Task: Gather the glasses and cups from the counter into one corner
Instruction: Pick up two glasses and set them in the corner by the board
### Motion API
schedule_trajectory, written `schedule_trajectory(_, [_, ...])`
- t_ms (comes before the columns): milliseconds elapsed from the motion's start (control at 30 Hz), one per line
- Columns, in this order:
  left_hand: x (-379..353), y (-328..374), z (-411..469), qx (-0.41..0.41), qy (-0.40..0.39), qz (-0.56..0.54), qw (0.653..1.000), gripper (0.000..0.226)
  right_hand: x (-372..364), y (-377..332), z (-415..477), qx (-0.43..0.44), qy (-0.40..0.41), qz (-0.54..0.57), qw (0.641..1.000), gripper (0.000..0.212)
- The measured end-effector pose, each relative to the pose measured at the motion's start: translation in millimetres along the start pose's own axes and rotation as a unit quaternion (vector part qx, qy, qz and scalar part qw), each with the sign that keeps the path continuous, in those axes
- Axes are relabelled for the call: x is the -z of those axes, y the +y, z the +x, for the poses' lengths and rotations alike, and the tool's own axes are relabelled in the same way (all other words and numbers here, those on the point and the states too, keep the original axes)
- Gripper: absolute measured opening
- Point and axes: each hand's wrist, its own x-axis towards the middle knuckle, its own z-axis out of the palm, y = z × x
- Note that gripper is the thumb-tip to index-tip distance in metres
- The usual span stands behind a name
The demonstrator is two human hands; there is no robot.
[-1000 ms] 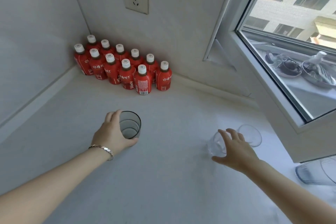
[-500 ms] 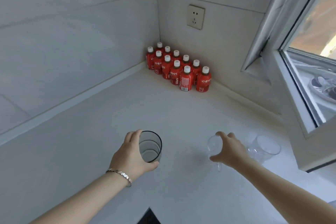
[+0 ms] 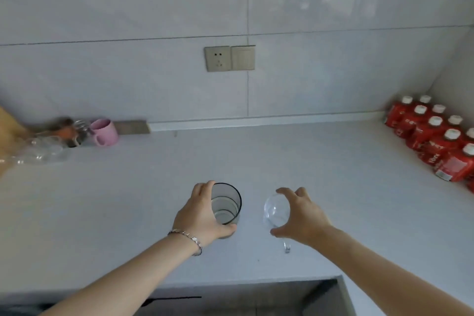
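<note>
Mid-carry over the white counter (image 3: 333, 174), the left hand (image 3: 202, 215) is wrapped round a smoky grey tumbler (image 3: 226, 204) and the right hand (image 3: 301, 215) clasps a clear stemmed glass (image 3: 275, 210), so next both probably need setting down beside the pink mug (image 3: 105, 132) at far left.

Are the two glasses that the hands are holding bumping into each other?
Apart. The head view shows bare counter between the dark glass and the clear glass.
</note>
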Motion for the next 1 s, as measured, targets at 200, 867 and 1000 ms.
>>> schedule_trajectory(200, [81.7,-155.0,-19.6,0.065,0.03,0.012,0.997,0.099,-72.6,-148.4,32.6,0.054,-0.029,-0.031,0.998,0.09])
schedule_trajectory(867, [246.1,-479.5,65.4,0.194,0.026,-0.011,0.981,0.099,-240.8,-453.1,226.8,0.049,-0.045,-0.006,0.998,0.097])
schedule_trajectory(1000, [260.7,-506.4,108.0,0.187,0.018,-0.003,0.982,0.098,-255.4,-490.2,292.1,0.016,-0.03,0.031,0.999,0.094])
